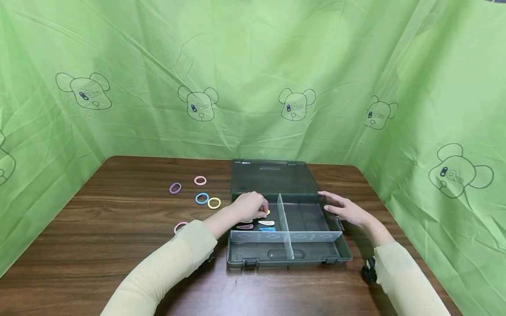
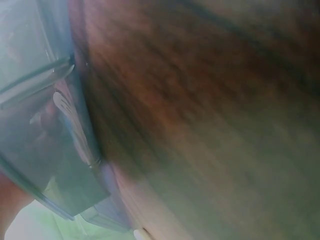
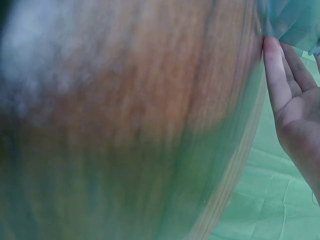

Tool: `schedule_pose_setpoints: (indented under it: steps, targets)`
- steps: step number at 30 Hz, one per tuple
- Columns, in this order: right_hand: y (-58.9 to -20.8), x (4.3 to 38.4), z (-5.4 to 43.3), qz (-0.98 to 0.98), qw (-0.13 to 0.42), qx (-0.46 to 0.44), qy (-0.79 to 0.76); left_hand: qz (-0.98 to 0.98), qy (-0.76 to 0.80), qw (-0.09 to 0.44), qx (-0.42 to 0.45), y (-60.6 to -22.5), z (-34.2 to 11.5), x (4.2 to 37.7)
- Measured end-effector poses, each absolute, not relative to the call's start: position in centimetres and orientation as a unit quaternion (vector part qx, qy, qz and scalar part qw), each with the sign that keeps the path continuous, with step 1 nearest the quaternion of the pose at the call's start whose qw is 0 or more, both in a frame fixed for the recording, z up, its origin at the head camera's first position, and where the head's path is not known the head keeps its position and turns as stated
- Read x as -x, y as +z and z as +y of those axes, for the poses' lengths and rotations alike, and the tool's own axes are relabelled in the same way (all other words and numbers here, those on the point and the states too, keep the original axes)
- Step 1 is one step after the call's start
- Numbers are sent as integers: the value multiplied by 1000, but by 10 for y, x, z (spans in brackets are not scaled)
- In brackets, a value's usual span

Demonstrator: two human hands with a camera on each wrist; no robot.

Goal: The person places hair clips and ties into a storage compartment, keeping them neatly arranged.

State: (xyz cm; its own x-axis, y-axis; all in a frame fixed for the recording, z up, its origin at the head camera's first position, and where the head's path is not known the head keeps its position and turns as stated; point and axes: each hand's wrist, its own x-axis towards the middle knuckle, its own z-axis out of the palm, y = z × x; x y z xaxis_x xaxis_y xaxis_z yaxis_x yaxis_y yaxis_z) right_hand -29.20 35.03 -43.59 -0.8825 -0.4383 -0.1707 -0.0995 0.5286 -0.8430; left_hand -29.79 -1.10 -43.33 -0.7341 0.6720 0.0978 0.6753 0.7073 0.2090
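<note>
A dark, see-through box (image 1: 290, 263) lies with its lid (image 1: 272, 177) laid back, split by clear dividers into several compartments. Inside the back-left compartment, my left hand (image 1: 251, 206) pinches a small yellow hair clip (image 1: 268, 212), mostly hidden by the fingers. Just in front of that hand lie a white hair clip (image 1: 266, 223), a blue one (image 1: 267, 229) and a pink one (image 1: 244, 227); another pale clip is partly covered. At the box's right side, my right hand (image 1: 348, 212) touches the rim with its fingers extended, also visible in the right wrist view.
Left of the box, rings like hair ties lie on the wooden table (image 1: 130, 210): purple (image 1: 175, 188), pink (image 1: 200, 181), blue (image 1: 202, 199), yellow (image 1: 214, 203), plus another pink one (image 1: 180, 226) partly behind the left sleeve. A green curtain (image 1: 245, 136) surrounds the table.
</note>
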Motion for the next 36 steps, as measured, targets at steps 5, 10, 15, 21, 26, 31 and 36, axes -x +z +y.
schedule_pose_setpoints:
  steps: [5, 10, 15, 21, 26, 31, 36]
  targets:
    - [-436, 293, 350, 852, 183, 154, -465, -914, -140, 0, 380, -434, -14, 299]
    - [-436, 293, 350, 855, 182, 155, -461, -908, -148, -8, 391, -433, -15, 300]
    - [-436, 294, 350, 854, 181, 157, -462, -906, -135, -6, 400, -433, -14, 301]
    - [-436, 295, 350, 853, 181, 158, -463, -907, -131, 3, 401, -430, -15, 299]
    - [-438, 294, 349, 849, 180, 159, -472, -901, -150, 17, 406, -418, -20, 293]
    - [-439, 293, 350, 851, 181, 157, -466, -885, -199, 15, 420, -401, -31, 287]
    - [-438, 292, 350, 850, 184, 159, -468, -876, -217, 25, 430, -386, -46, 279]
